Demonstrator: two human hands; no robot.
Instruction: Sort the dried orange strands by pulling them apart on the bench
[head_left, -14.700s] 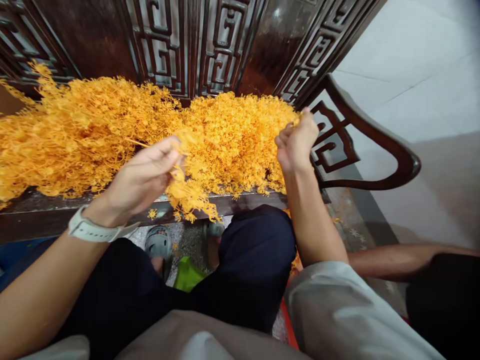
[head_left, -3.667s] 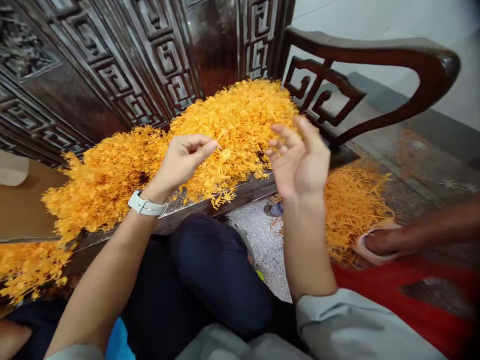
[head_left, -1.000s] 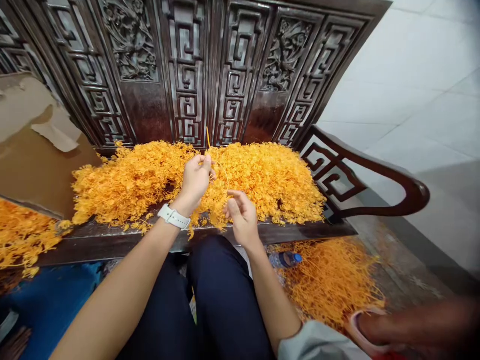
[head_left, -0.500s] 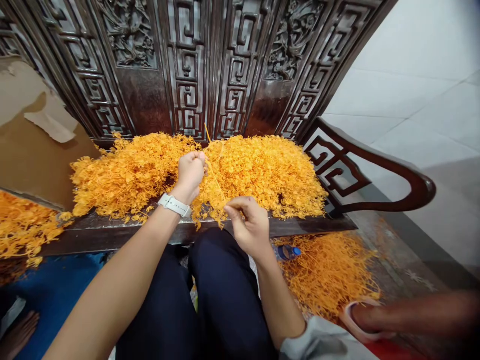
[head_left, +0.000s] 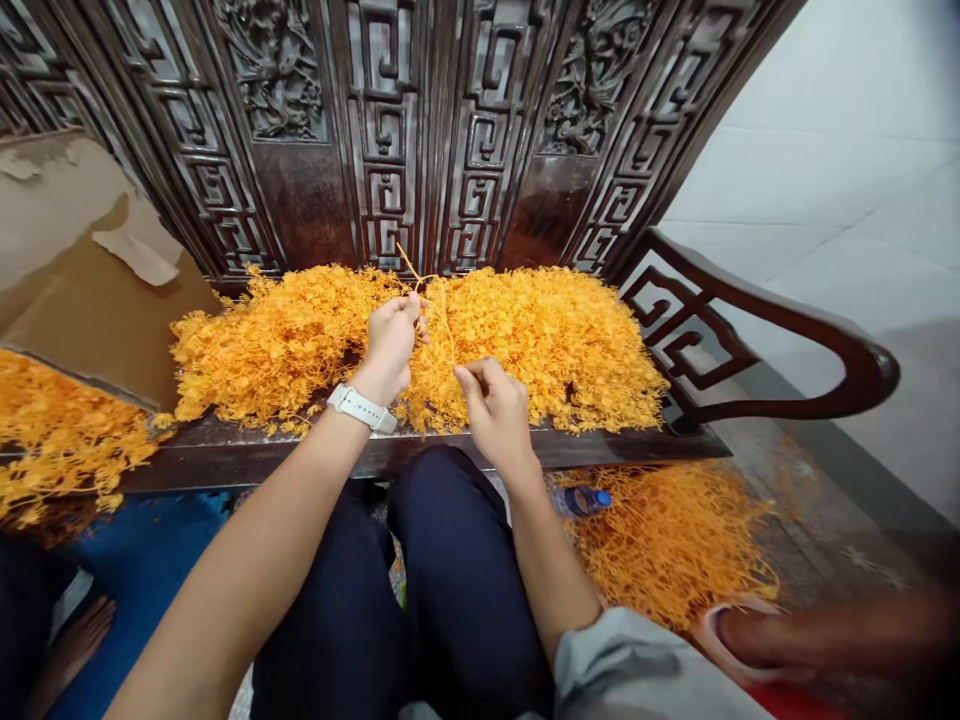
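A big heap of orange plastic sprigs (head_left: 540, 335) covers the seat of a dark carved wooden bench (head_left: 450, 455). My left hand (head_left: 390, 335), with a white watch at the wrist, is closed around a thin orange stem (head_left: 448, 322) above the heap. My right hand (head_left: 491, 410) pinches the lower end of the same stem near the seat's front edge. The stem runs between both hands.
A second orange pile (head_left: 667, 535) lies on the floor at right beside a small water bottle (head_left: 581, 498). Another person's foot in a sandal (head_left: 739, 630) is at lower right. Cardboard (head_left: 82, 300) with more sprigs (head_left: 52, 440) sits left. The bench armrest (head_left: 780, 330) curves at right.
My right hand has risen slightly toward the heap along the stem. The left hand keeps its grip in about the same place. The view has shifted a little.
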